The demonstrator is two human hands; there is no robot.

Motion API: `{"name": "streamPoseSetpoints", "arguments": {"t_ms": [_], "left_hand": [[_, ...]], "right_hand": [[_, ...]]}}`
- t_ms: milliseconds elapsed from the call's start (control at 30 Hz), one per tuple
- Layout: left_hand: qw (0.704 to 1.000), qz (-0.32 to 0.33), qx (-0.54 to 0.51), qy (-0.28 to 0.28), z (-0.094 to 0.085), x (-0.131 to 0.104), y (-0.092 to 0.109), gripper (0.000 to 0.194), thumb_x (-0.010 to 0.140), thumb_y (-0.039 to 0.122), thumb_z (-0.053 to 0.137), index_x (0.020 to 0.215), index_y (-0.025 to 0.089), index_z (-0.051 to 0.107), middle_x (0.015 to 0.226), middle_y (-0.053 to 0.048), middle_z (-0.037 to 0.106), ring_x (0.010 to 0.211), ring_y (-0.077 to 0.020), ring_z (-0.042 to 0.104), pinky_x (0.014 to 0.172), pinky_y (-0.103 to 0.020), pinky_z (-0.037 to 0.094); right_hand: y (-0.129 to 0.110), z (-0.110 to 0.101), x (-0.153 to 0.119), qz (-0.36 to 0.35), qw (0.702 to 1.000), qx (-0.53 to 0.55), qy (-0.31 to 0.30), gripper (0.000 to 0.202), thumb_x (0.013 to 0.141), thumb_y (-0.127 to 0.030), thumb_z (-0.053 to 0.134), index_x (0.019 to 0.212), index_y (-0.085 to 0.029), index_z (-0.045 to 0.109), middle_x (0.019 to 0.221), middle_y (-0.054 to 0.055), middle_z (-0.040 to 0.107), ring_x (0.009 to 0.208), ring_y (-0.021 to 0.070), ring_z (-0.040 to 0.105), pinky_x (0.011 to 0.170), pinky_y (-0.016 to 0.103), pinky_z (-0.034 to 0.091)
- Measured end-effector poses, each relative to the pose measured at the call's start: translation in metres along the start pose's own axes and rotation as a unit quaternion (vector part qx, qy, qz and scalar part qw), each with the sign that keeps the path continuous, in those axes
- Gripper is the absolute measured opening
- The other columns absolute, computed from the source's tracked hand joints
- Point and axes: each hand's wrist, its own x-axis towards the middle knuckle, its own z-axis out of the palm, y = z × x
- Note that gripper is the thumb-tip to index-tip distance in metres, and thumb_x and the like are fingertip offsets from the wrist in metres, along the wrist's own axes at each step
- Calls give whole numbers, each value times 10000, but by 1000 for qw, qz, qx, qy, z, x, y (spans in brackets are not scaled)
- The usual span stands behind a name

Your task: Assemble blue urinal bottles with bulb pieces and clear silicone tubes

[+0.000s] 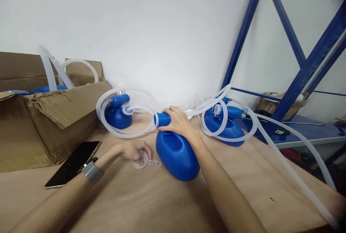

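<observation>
A blue plastic bottle [177, 157] with a wide neck stands tilted on the table in front of me, its open mouth pointing left. My right hand [177, 120] is closed around the neck from above. Just left of the bottle, my left hand [136, 150] has its fingers closed on a clear plastic cap [140, 161], low over the tabletop. A short strap [154, 163] sticks out from the cap toward the bottle. Cap and bottle are apart.
Blue bottles with coiled clear tubing stand at back left [119, 117] and right [229, 132]. An open cardboard box [72, 103] holds more. A black tablet [72, 164] lies by my left wrist. Long tubing [292, 175] crosses the right edge, near a blue shelf [292, 67].
</observation>
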Motion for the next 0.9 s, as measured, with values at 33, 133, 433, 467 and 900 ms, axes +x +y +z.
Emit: {"name": "streamPoseSetpoints", "arguments": {"t_ms": [33,133,433,467,900], "left_hand": [[1000,-7,17,-15,-2,-1,-1,359,513,163,688,856,207,789,805,-36,741,839,-293,671,671,-319,507],[997,-14,66,39,-13,-7,-4,431,605,233,666,1025,219,767,964,-50,752,933,-303,675,716,-319,522],[930,161,157,290,-11,-13,37,359,883,544,622,994,210,694,1050,-64,729,939,-242,660,835,-346,527],[914,183,169,320,-7,-10,42,364,878,552,637,969,204,693,1010,-60,732,910,-238,653,838,-353,517],[908,200,164,330,-5,3,49,369,872,508,663,714,175,644,708,-4,677,680,-166,566,671,-290,404]], "right_hand": [[0,0,-1,-2,1000,2,4,587,724,-610,812,1145,-233,653,1053,57,607,1006,255,562,791,339,427],[-1,1,-3,-14,1000,1,5,583,726,-597,815,1155,-236,654,1059,59,603,997,253,550,805,347,431],[-13,-2,-5,5,999,-35,2,550,740,-541,810,1165,-225,662,1094,84,604,1021,279,534,880,400,432],[-16,-2,-5,10,999,-41,4,544,743,-538,805,1163,-223,661,1102,91,608,1027,286,535,891,411,433],[-34,3,-16,42,996,-76,34,498,769,-442,791,1208,-267,634,1186,95,637,1117,337,536,1142,721,176]]}}
